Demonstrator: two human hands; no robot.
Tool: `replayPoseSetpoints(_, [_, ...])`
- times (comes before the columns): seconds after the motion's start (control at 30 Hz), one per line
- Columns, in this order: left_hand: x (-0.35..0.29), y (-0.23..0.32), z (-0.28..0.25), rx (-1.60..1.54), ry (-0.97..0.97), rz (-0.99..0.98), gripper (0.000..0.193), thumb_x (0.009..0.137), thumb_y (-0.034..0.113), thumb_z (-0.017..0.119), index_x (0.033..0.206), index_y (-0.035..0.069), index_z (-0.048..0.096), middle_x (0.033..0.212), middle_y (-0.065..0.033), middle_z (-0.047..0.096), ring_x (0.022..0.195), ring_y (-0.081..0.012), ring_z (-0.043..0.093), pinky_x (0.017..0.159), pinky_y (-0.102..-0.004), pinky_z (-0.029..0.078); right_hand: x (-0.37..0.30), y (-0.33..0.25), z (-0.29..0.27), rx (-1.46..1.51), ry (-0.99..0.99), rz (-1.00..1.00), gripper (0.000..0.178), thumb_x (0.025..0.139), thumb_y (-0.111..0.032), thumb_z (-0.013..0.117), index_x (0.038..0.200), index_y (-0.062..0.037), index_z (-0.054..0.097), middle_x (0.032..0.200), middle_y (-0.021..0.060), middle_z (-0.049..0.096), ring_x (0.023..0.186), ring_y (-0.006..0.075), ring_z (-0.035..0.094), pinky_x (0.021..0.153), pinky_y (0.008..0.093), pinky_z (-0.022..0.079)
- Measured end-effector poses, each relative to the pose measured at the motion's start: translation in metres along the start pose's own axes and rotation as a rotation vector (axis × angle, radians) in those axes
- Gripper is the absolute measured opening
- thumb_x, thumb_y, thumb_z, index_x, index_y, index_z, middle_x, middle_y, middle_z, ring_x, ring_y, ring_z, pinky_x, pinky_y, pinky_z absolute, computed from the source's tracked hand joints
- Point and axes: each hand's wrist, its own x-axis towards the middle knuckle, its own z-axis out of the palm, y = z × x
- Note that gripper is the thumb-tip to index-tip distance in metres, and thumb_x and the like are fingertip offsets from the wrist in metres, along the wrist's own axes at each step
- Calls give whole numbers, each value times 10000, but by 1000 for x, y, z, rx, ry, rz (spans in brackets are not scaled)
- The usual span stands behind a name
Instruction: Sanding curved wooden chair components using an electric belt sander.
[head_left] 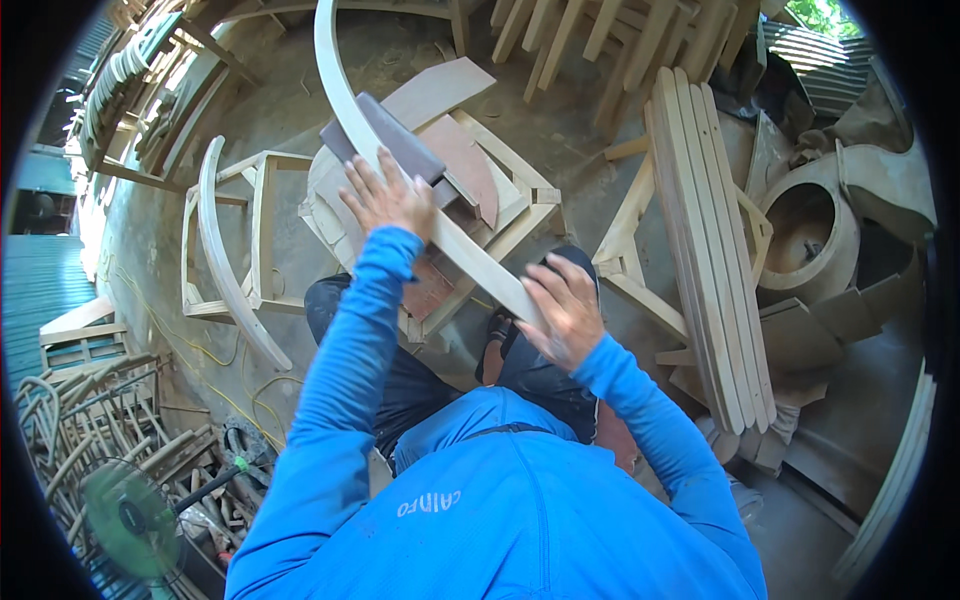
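A long, curved, pale wooden slat (478,262) runs from the top of the view down toward my lap. It passes over a grey-brown block (405,143) on a low wooden work stand (478,290). My left hand (390,197) lies on the slat beside the block, fingers stretched out and spread. At the slat's near end, my right hand (562,310) has its fingers over the wood and holds it. The underside of that grip is hidden. Flat boards (440,92) lie on the stand beneath the block.
On the left, another curved slat (222,255) leans on a wooden frame (262,230). Several long slats (715,260) rest on a frame at right, near a round, dusty container (800,235). A green fan (130,515) and a yellow cord (215,360) are at lower left.
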Motion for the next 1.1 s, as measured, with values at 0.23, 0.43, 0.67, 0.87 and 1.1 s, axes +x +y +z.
replayPoseSetpoints(0.23, [-83,42,-21,-126,-42,42,876,877,411,567,1589,-7,275,1632,-319,213,1567,-457,64,1212,-686,28,-87,-11,-39,-11,-62,54,664,670,-218,846,1265,-5,640,1373,125,571,1370,355,448,1143,518,362])
replayPoseSetpoints(0.43, [-21,26,-14,-172,-53,-89,898,838,356,571,1601,9,249,1664,-282,179,1578,-429,35,1223,-665,-10,-81,-9,-37,-58,-39,42,668,637,-192,860,1247,-6,659,1357,111,590,1351,349,470,1135,517,372])
replayPoseSetpoints(0.67, [77,-14,7,-195,49,-90,840,867,377,551,1586,24,300,1629,-264,288,1560,-427,147,1232,-652,21,12,-5,-2,-107,5,-6,649,660,-225,869,1239,-18,660,1360,113,587,1351,352,463,1128,536,356])
replayPoseSetpoints(0.87, [173,-55,25,-242,125,-77,816,876,390,549,1586,51,330,1630,-250,308,1564,-402,160,1238,-639,45,108,-11,50,-288,-10,42,629,796,-399,792,1302,-63,630,1477,144,485,1407,377,380,1174,537,268])
replayPoseSetpoints(1.1, [281,-87,19,-354,-84,-69,796,910,404,485,1599,56,291,1656,-203,242,1567,-391,134,1255,-595,100,217,-5,97,-444,29,-48,592,830,-366,768,1278,-4,634,1482,166,480,1422,378,363,1185,538,238])
